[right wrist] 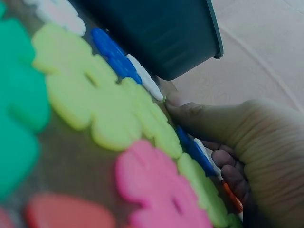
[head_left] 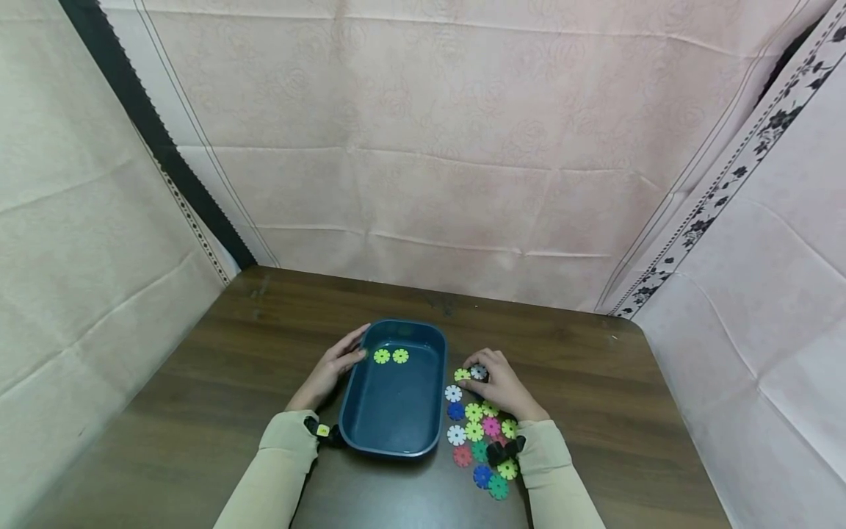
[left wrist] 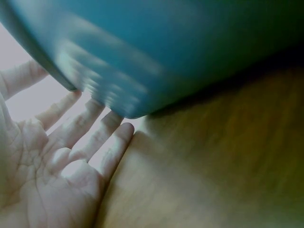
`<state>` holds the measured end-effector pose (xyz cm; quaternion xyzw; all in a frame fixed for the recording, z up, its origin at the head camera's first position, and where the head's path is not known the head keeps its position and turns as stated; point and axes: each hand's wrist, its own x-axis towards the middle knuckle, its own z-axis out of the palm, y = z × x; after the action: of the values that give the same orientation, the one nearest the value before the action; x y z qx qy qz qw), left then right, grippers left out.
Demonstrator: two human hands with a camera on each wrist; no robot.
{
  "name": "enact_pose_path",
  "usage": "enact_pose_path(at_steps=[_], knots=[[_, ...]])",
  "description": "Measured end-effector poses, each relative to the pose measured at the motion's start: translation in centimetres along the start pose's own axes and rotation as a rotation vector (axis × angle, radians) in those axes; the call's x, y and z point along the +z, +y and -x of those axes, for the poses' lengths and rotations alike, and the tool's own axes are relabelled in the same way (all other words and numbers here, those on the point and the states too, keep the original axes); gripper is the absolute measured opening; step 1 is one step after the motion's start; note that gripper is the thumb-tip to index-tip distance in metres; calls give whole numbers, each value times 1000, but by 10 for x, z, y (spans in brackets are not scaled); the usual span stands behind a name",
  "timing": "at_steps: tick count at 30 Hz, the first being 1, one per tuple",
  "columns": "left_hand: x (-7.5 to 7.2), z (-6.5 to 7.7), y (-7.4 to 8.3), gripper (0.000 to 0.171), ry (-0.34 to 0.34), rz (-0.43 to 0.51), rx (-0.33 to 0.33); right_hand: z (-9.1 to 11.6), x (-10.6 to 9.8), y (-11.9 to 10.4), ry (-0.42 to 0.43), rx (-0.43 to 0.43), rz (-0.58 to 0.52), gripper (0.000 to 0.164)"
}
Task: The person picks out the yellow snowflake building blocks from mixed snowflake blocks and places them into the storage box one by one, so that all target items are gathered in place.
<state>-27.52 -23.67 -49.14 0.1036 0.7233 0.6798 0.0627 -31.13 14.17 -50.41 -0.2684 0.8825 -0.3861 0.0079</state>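
Note:
A blue rectangular tray (head_left: 394, 419) stands on the table, with two yellow-green flower-shaped pieces (head_left: 391, 356) side by side near its far end. My left hand (head_left: 333, 369) rests against the tray's left side. Its fingers (left wrist: 97, 130) lie fairly straight along the outer wall, and the thumb is at the rim. Right of the tray, my right hand (head_left: 500, 380) pinches a yellow-green flower-shaped piece (head_left: 462, 375) between thumb and fingertips. A grey-white piece (head_left: 479, 372) lies right by those fingers, which partly cover it. In the right wrist view, the thumb (right wrist: 190, 114) hides most of the pinched piece.
Several flower pieces lie loose under and before the right forearm, among them a pink one (head_left: 490, 426), a blue one (head_left: 482, 477), a green one (head_left: 498, 486) and a red one (head_left: 463, 456). Pale cloth (head_left: 436, 184) hangs behind the wooden table (head_left: 568, 345) and at both sides.

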Motion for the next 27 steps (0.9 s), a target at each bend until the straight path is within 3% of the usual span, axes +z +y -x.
enact_pose_path(at_steps=[27], knots=[[0, 0, -1, 52, 21, -13, -22, 1, -1, 3, 72, 71, -118, 17]])
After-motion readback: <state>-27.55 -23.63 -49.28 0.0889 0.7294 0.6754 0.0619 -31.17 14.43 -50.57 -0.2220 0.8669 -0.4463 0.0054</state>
